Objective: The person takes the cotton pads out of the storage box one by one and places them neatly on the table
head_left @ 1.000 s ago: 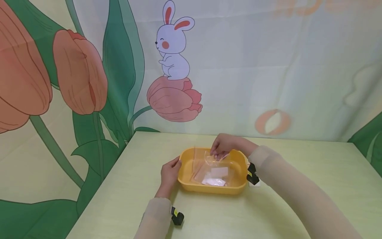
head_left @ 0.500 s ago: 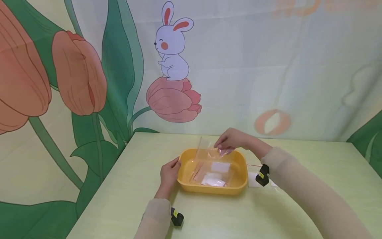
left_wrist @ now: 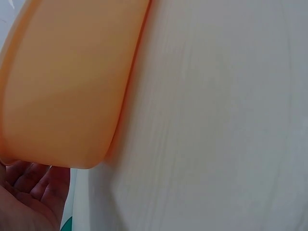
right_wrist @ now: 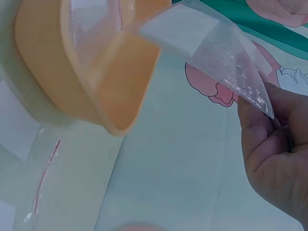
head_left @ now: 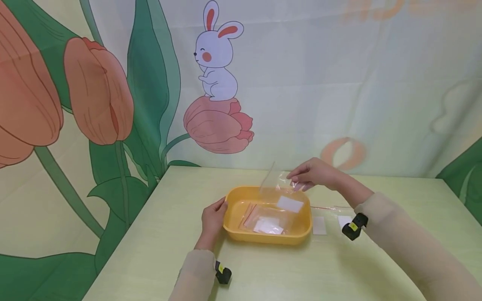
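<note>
A yellow plastic basin stands on the table, and my left hand grips its left rim. In the left wrist view the fingers are partly hidden behind the basin wall. My right hand pinches the edge of a clear zip bag above the basin's back right side. A white card shows in the lower part of that bag. Inside the basin lie more clear zip bags with red seal lines and white cards, overlapping, so their number is unclear.
Right of the basin, clear bags with a red seal line and white cards lie flat on the pale table. A printed cloth with a rabbit and tulips hangs behind the table's back edge.
My right hand has lifted the zip bag up from the basin and moved it to the right. More of the bags beside the basin shows. My left hand stays on the rim.
</note>
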A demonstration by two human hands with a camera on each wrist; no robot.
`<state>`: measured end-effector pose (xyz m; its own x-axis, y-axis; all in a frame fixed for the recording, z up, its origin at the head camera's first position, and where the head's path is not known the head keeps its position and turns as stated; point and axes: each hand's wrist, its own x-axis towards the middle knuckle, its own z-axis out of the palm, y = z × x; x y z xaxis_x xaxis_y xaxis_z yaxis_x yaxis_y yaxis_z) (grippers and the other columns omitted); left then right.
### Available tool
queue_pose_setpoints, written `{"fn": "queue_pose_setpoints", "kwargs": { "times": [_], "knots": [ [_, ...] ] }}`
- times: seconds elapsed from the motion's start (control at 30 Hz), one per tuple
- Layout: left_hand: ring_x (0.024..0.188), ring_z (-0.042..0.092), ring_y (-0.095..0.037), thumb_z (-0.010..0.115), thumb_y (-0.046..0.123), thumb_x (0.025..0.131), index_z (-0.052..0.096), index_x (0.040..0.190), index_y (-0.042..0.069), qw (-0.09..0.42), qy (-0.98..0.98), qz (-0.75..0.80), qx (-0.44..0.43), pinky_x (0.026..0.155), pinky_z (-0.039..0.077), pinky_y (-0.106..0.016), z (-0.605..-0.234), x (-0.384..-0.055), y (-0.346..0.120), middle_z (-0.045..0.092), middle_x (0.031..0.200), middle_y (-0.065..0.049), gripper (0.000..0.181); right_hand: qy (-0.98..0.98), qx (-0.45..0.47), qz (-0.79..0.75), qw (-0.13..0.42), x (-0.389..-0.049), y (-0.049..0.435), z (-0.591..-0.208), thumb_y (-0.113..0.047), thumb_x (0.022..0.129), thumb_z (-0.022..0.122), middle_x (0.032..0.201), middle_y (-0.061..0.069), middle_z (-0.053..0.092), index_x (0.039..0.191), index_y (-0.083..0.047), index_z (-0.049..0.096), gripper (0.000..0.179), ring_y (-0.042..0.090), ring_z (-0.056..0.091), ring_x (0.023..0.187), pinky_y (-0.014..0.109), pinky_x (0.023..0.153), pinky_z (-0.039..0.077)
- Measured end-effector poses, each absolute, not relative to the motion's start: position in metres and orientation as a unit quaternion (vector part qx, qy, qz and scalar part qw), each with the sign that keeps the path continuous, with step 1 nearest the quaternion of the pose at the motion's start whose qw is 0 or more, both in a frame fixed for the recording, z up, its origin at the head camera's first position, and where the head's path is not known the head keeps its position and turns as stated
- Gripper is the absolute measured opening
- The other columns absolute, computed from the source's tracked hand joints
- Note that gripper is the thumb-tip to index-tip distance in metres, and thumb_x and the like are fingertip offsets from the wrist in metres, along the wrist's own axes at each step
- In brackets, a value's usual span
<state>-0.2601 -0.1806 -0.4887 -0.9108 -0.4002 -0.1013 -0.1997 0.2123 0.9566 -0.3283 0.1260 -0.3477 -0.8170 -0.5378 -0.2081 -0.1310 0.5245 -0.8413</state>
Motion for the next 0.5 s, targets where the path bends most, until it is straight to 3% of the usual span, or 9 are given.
{"fn": "queue_pose_setpoints", "kwargs": {
  "times": [0.23,0.5],
  "knots": [
    [0.141,0.054,-0.034,0.058,0.017,0.104,0.064,0.136,0.004,0.086,-0.774,-0.597,0.19,0.116,0.048,-0.046,-0.489,-0.26,-0.181,0.061,0.144,-0.016,0.035,0.836,-0.191,-0.467,0.216,-0.32,0.148,-0.352,-0.009,0.1,0.063,0.095,-0.004,0.078,0.129,0.01,0.065,0.034,0.002,0.072,0.08,0.023,0.077,0.065],
    [0.14,0.055,-0.034,0.058,0.017,0.104,0.064,0.136,0.003,0.089,-0.778,-0.592,0.19,0.115,0.05,-0.046,-0.489,-0.261,-0.18,0.061,0.143,-0.016,0.035,0.828,-0.172,-0.495,0.198,-0.31,0.172,-0.359,-0.01,0.101,0.061,0.106,0.002,0.079,0.133,0.01,0.062,0.037,0.002,0.074,0.086,0.023,0.08,0.065]
  ]
}}
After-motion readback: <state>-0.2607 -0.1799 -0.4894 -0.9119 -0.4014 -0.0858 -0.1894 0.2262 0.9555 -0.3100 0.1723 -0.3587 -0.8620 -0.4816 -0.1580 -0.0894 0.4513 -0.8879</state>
